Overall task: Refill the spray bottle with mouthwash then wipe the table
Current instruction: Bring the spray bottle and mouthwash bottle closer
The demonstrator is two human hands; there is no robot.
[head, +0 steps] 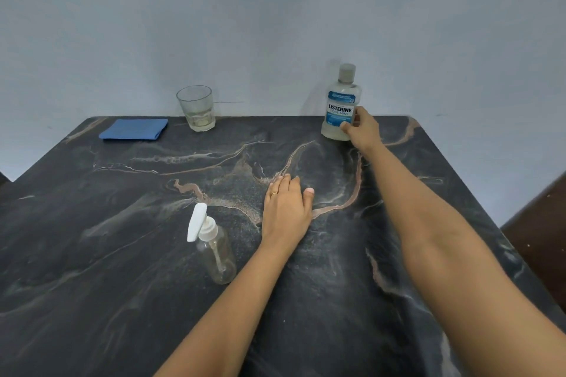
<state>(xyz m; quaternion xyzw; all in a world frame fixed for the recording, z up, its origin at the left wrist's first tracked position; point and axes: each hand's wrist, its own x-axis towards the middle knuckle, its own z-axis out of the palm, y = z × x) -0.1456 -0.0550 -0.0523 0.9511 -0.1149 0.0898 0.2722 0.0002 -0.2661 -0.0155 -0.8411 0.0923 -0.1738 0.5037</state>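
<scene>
Behind, a pale wall [275,9] backs the dark marbled table [122,254]

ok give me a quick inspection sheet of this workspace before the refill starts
surface: dark marbled table, pale and brown veins
job's things: Listerine bottle upright at far right, cap on; spray bottle upright near middle, trigger head on, looks empty; folded blue cloth at far left
clutter: drinking glass at far edge, a little pale liquid inside
hands: left hand flat on the table; right hand, fingers curled round the Listerine bottle
cables: nothing clear; a thin line on the wall by the glass, cannot tell
surroundings: pale wall behind; brown furniture at right edge
</scene>
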